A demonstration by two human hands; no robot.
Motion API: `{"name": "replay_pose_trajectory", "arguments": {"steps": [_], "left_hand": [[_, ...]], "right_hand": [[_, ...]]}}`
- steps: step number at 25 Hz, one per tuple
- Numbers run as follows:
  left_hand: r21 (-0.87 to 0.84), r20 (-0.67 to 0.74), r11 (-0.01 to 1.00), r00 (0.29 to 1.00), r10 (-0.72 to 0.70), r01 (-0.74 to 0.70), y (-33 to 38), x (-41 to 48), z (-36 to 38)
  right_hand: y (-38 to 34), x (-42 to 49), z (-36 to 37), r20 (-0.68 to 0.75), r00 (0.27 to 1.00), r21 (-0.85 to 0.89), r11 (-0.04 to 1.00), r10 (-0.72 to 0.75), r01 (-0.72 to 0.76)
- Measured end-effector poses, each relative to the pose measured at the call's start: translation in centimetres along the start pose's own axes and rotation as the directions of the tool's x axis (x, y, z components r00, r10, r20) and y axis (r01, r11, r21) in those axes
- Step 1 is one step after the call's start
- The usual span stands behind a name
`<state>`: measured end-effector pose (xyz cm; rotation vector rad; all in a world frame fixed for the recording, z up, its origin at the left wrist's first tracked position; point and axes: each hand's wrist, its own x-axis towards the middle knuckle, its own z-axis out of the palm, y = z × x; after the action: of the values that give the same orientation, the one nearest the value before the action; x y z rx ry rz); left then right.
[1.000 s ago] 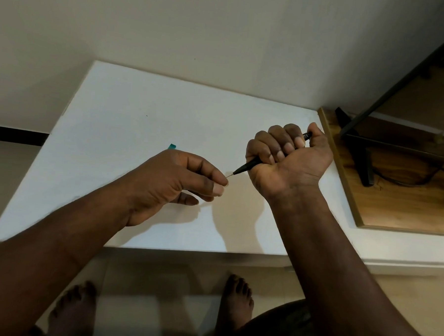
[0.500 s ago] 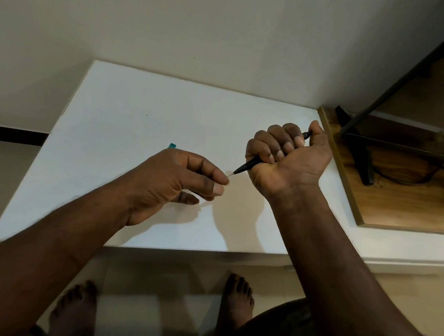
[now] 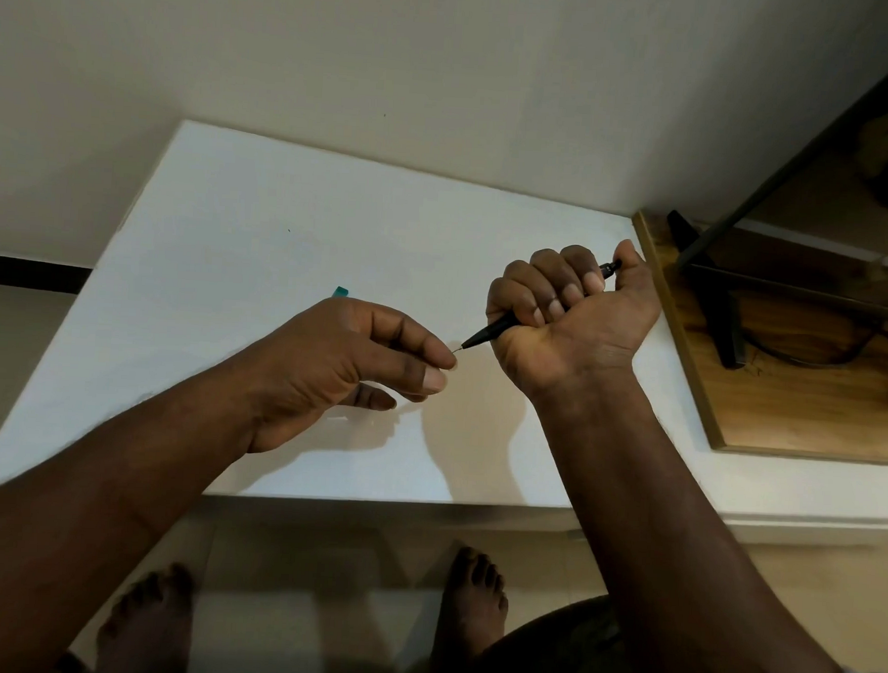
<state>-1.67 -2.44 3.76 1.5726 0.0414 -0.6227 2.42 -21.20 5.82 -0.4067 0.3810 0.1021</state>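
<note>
Right grip (image 3: 572, 312) clenches a black pencil (image 3: 488, 331); left grip (image 3: 348, 352) pinches the thin lead (image 3: 458, 348) at its tip.

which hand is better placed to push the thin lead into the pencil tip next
Left. The left hand pinches the thin lead at the tip of the black pencil; the right hand is fisted round the barrel, likely only steadying it.
</note>
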Motion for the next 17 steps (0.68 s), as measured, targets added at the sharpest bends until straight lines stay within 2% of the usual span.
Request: {"name": "replay_pose_trajectory", "arguments": {"steps": [17], "left_hand": [[0.023,0.053,0.999,0.998,0.025,-0.026,0.22,-0.31,-0.5]], "right_hand": [[-0.07,0.0,-0.06,-0.011,1.0,0.01,1.0,0.011,-0.011]]}}
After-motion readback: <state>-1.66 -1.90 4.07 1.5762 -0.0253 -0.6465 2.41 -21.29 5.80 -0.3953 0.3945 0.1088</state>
